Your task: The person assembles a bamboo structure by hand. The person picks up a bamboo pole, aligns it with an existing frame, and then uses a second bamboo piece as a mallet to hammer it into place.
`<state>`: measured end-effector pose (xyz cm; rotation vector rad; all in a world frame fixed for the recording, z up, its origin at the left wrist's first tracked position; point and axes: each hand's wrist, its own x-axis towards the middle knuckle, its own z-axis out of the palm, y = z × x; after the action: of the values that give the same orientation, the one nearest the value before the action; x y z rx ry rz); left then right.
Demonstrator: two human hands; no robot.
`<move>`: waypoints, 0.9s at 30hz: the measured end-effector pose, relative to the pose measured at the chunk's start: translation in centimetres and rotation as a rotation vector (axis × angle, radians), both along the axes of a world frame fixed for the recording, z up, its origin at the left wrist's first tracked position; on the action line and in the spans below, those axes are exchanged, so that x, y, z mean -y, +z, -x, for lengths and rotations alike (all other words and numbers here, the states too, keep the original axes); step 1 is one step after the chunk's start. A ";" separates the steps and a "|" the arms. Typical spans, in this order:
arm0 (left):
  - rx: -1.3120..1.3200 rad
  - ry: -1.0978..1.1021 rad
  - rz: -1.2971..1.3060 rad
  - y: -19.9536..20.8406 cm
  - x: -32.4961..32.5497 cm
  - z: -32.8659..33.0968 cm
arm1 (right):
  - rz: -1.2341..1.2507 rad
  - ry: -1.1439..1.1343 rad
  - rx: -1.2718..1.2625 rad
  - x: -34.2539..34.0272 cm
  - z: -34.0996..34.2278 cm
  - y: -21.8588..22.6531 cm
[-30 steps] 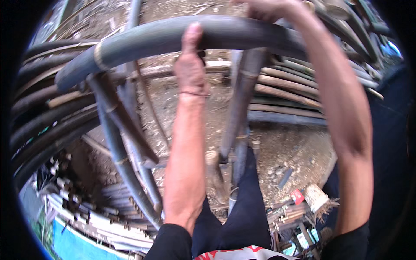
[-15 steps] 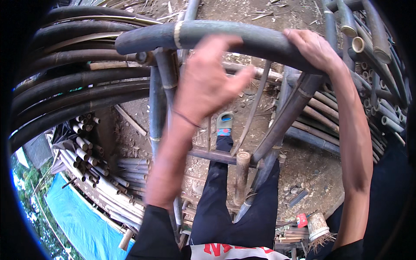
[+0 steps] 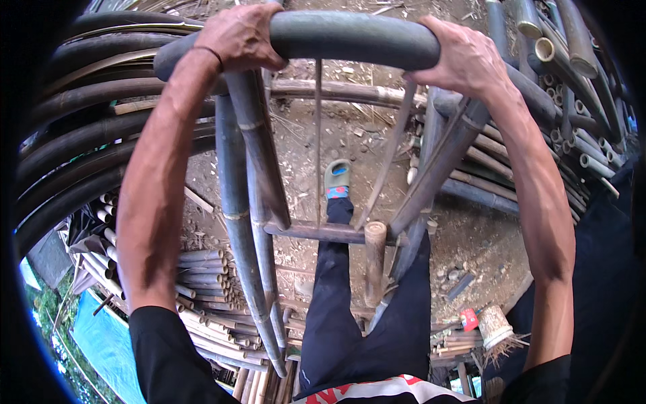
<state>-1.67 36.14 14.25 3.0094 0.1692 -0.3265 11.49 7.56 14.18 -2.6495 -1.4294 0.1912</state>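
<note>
- Left hand [image 3: 241,37] wraps over the thick dark curved pole [image 3: 350,35] at its left end, fingers closed around it, a thin band on the wrist.
- Right hand [image 3: 464,59] grips the same pole further right, fingers curled over the top and thumb tucked under.
- The pole arcs across the far top of the view, between the two hands, and forms the top of a bamboo frame.
- Dark bamboo uprights [image 3: 235,202] run down from under the left hand; slanted ones [image 3: 431,182] drop from under the right hand.
- A short crossbar [image 3: 323,232] joins these uprights below the pole, and a cut bamboo stub [image 3: 374,262] stands against its right end.
- A thin strip [image 3: 317,135] hangs straight down from the pole to the crossbar.
- The person's leg in dark trousers [image 3: 336,296] reaches through the frame, and the foot in a green sandal [image 3: 337,178] rests on the dirt ground [image 3: 484,242].
- Long dark poles [image 3: 74,148] lie stacked at left; a pile of cut bamboo ends [image 3: 202,296] sits near left.
- More bamboo tubes [image 3: 572,87] lie at far right.
- A blue tarp [image 3: 101,343] shows at near left.
</note>
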 end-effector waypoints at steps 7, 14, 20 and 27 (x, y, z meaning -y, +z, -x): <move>-0.071 -0.056 0.066 -1.0 -2.5 1.7 | -0.329 -0.450 -0.423 10.5 23.0 -6.5; 0.086 -0.289 0.125 -0.7 6.4 -3.3 | 0.481 -1.128 -0.948 25.8 50.4 -23.2; 0.162 -0.144 -0.033 -2.0 11.6 -4.5 | 0.050 -1.176 -1.169 23.7 50.6 -17.0; 0.217 -0.086 -0.025 -3.0 12.2 -4.1 | -0.525 -1.068 -0.656 25.3 31.0 -3.2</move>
<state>2.45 23.94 11.27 3.0541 0.0247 -0.0040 -19.50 -17.74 10.93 -2.1928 0.1705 0.4213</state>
